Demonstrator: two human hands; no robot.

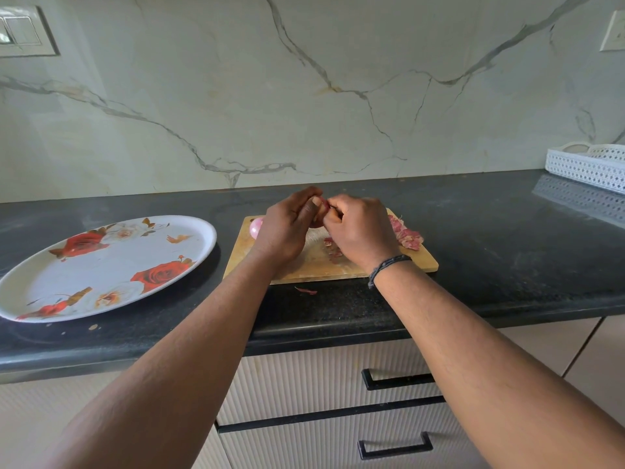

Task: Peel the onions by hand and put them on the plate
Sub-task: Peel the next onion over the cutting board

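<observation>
Both my hands meet above the wooden cutting board [416,262]. My left hand [287,228] grips a small onion [323,203], mostly hidden by my fingers, with only a reddish bit of it showing. My right hand [358,228] pinches its skin at the top. A peeled pink onion [255,227] lies on the board's left end, partly behind my left hand. Red onion peels [407,233] are piled on the board's right side. The white plate with red roses [101,265] lies to the left on the counter and holds nothing.
A scrap of peel [306,291] lies on the black counter [507,252] in front of the board. A white perforated basket [588,165] stands at the far right by the marble wall. Drawers with black handles [399,380] are below the counter edge.
</observation>
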